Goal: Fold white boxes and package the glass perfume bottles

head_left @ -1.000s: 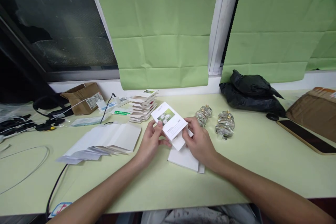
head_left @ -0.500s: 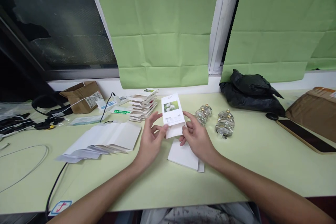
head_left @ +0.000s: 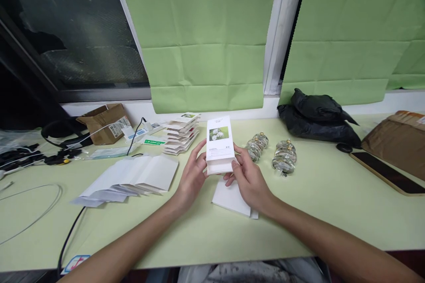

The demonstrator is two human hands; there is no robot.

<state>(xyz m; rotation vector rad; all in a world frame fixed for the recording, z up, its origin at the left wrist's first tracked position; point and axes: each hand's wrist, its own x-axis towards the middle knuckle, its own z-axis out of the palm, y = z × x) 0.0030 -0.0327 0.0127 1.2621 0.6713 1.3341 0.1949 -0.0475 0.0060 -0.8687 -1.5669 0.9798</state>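
Between my hands, above the table, is a small white cardboard box (head_left: 220,146) with a flower picture and printed text on its front. My left hand (head_left: 193,172) grips its left edge, fingers partly behind it. At the lower right edge, my right hand (head_left: 247,174) holds it with thumb and fingers. The box's near end shows a plain white face. Under my right hand lie flat white cartons (head_left: 229,199). A fanned row of white flat cartons (head_left: 133,177) lies to the left. Behind my left hand stands a stack of similar printed boxes (head_left: 181,135).
Two stacks of clear round jars with gold tops (head_left: 284,158) stand to the right. Farther right are a black plastic bag (head_left: 318,119), a phone (head_left: 387,172) and a brown package (head_left: 398,141). Cables (head_left: 29,159) and an open cardboard box (head_left: 105,124) occupy the left.
The flat carton between my hands has opened out into a box shape, its near end now showing depth. My left thumb has moved off its front to the side.
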